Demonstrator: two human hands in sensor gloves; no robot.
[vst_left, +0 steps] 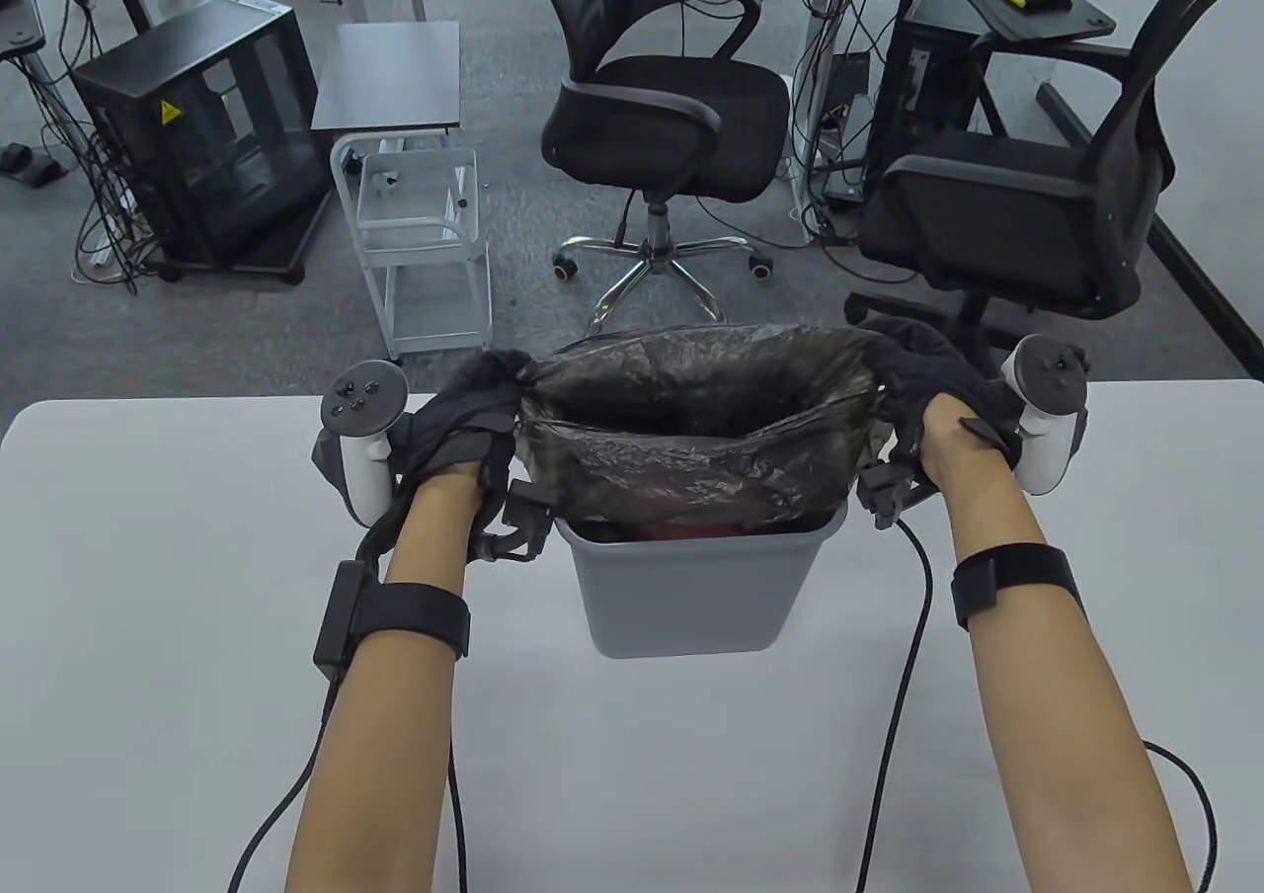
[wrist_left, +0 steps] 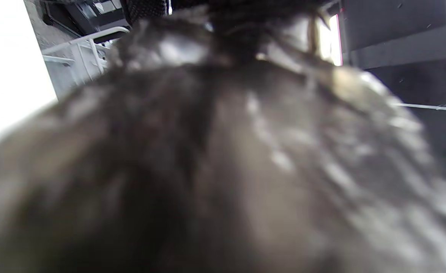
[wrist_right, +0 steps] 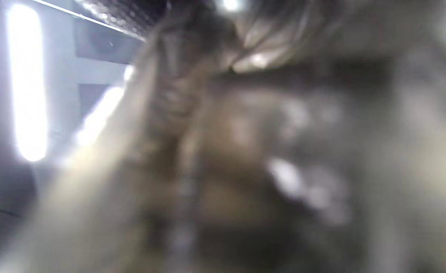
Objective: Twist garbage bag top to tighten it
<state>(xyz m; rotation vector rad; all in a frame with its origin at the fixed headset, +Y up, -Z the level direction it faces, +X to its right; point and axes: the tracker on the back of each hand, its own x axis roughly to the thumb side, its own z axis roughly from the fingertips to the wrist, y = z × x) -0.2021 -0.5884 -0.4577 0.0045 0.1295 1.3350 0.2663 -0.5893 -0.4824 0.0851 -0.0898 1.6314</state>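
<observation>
— Office chairs and a dark computer case stand behind that pale grey table (vst_left: 148, 557); what sits on it?

— One thing: a thin, crinkled, dark translucent plastic garbage bag (vst_left: 691, 409) lining a small grey plastic bin (vst_left: 691, 587) at the table's far middle. The bag's top is pulled up clear of the bin's rim and stretched wide, its mouth a long slot running left to right.

— And the hands?

— The left hand (vst_left: 464, 429), in its dark sensor glove, grips the left end of that mouth; the right hand (vst_left: 928, 389) clutches the right end. Each has a bunch of film gathered in a closed fist, so the bag top lies between them, equally near both. Both wrist views are filled with blurred bag film and add little.

— So the twist?

— Not begun, I'd say. The mouth gapes open along that left-right line. The two ends likely need bringing together at the middle first, then turning about the upright axis.

— Anything inside?

— Something reddish (vst_left: 681, 529) shows low in the bin behind the liner; I can't tell what.
</observation>
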